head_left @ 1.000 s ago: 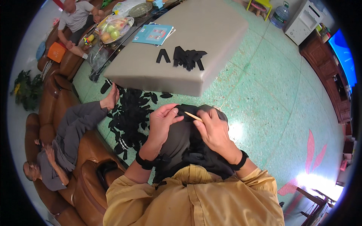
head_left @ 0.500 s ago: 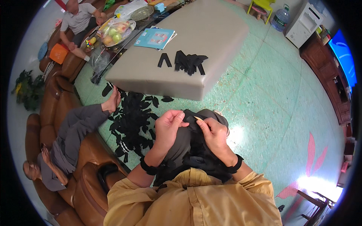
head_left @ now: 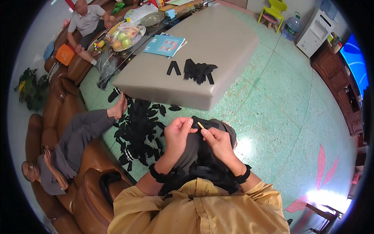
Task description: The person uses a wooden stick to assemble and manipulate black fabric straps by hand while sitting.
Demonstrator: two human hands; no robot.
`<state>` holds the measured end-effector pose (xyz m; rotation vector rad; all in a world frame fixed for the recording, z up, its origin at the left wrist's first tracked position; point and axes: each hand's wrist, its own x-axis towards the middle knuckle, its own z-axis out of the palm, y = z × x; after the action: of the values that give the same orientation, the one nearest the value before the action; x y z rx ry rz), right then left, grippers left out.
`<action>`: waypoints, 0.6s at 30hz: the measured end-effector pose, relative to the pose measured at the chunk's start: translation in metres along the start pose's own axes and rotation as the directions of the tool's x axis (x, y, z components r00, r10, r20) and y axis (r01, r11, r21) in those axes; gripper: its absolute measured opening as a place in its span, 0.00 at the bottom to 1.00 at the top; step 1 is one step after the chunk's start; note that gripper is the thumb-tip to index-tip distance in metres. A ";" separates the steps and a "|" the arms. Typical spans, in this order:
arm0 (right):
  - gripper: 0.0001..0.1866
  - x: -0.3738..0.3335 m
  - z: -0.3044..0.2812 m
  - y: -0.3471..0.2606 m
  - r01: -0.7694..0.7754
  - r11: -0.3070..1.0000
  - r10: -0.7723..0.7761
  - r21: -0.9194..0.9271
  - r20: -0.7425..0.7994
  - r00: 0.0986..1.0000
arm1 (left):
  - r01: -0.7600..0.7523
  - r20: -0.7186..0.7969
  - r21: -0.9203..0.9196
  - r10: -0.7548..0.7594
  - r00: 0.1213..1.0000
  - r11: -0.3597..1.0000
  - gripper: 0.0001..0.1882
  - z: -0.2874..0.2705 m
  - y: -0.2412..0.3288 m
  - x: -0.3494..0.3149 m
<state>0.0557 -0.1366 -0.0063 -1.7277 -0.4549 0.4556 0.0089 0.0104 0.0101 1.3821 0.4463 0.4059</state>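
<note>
My left hand (head_left: 179, 134) is closed in a pinch at the edge of a small black fabric piece (head_left: 198, 118), above my knees. Close beside it, my right hand (head_left: 219, 143) grips a short, thin, pale wooden stick (head_left: 200, 125) between thumb and fingers. The stick's tip points up and left, against or just over the black cloth. Dark trousers lie right behind, so the cloth's outline is hard to make out. More dark cloth (head_left: 202, 171) rests on my lap.
Ahead stands a beige padded bench (head_left: 230, 43) bearing black fabric strips (head_left: 199, 71) and blue booklets (head_left: 164, 45). Black pieces (head_left: 138, 130) are heaped on the floor to the left. One person (head_left: 66, 156) reclines on a brown sofa (head_left: 87, 191); another (head_left: 87, 23) sits farther back.
The stick has tilted more upright and shows more of its length. My hands have shifted slightly, still close together. The whole view has moved a little.
</note>
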 end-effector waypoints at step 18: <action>0.15 -0.001 0.012 0.000 0.434 0.690 -0.483 -0.580 0.077 0.872 | -0.078 0.009 0.280 0.079 0.997 0.957 0.06 -0.002 0.006 0.004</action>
<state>0.0488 -0.1275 -0.0086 -2.1109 -1.0249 -0.1538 0.0117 0.0149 0.0160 1.6787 0.4648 0.4206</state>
